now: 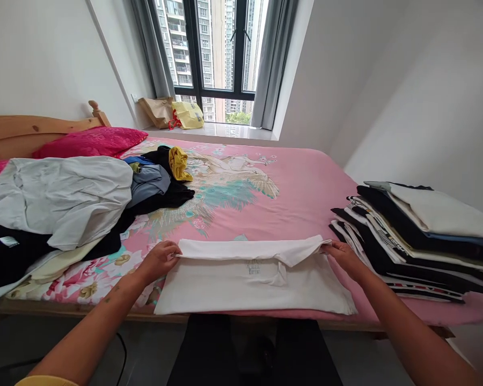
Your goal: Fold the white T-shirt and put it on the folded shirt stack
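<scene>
A white T-shirt [225, 289] lies flat along the front edge of the bed, with its far side folded over toward me in a long strip. Small dark lettering shows on its middle, partly under the fold. My left hand [161, 260] pinches the left end of the folded strip. At the strip's right end, my right hand [344, 257] grips the other corner between thumb and fingers. The fabric near the right hand is raised and slightly rumpled.
A tall stack of folded clothes [418, 246] stands on the right. Loose garments, with a white shirt [68, 193] on top, are heaped on the left. A pink pillow [92, 142] rests by the wooden headboard [36, 131]. Bags [189, 114] sit on the windowsill.
</scene>
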`<state>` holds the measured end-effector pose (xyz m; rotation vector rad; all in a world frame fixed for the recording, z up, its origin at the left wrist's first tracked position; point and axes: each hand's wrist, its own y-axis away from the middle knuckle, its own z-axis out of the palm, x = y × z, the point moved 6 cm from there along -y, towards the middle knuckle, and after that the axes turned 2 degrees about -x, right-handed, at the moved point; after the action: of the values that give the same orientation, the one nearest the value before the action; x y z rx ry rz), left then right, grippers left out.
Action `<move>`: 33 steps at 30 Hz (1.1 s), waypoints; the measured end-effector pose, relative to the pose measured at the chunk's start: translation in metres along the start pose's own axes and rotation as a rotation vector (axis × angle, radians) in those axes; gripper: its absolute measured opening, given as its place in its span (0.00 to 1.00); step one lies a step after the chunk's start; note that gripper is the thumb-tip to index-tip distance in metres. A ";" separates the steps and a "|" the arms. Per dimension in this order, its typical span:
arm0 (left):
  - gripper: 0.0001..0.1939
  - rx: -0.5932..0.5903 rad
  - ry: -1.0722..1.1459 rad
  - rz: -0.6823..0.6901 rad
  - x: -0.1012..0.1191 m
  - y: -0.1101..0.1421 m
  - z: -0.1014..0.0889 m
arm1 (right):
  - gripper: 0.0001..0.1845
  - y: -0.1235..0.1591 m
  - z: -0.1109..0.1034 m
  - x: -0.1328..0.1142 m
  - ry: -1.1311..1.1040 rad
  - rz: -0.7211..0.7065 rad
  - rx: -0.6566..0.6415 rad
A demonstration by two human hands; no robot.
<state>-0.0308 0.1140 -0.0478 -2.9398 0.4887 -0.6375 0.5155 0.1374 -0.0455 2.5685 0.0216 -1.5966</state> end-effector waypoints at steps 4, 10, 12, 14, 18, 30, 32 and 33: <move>0.10 0.013 -0.048 0.013 0.001 -0.001 0.000 | 0.22 -0.001 -0.003 -0.005 0.061 -0.007 -0.020; 0.15 -0.210 -0.196 0.012 -0.002 0.013 0.020 | 0.12 0.017 0.011 0.016 0.768 -0.032 -0.223; 0.14 -0.179 -0.253 0.013 0.001 0.018 0.020 | 0.20 0.030 0.023 0.006 0.928 -0.172 -0.122; 0.14 -0.125 -0.310 0.027 0.008 0.019 0.019 | 0.27 0.045 0.044 -0.010 1.001 -0.329 -0.043; 0.13 -0.160 -0.347 0.104 0.029 0.017 0.027 | 0.31 0.060 0.098 -0.028 1.073 -0.485 -0.103; 0.12 -0.076 -0.330 0.022 0.034 0.007 0.034 | 0.15 0.020 0.100 -0.033 0.921 -0.238 -0.025; 0.12 -0.093 -0.308 0.016 0.033 0.008 0.035 | 0.17 0.022 0.093 -0.036 0.871 -0.178 -0.034; 0.12 -0.101 -0.298 0.014 0.033 0.008 0.035 | 0.16 0.024 0.091 -0.037 0.857 -0.170 -0.044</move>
<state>0.0098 0.0964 -0.0678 -3.0466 0.5212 -0.1697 0.4191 0.1057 -0.0502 3.0462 0.3451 -0.4028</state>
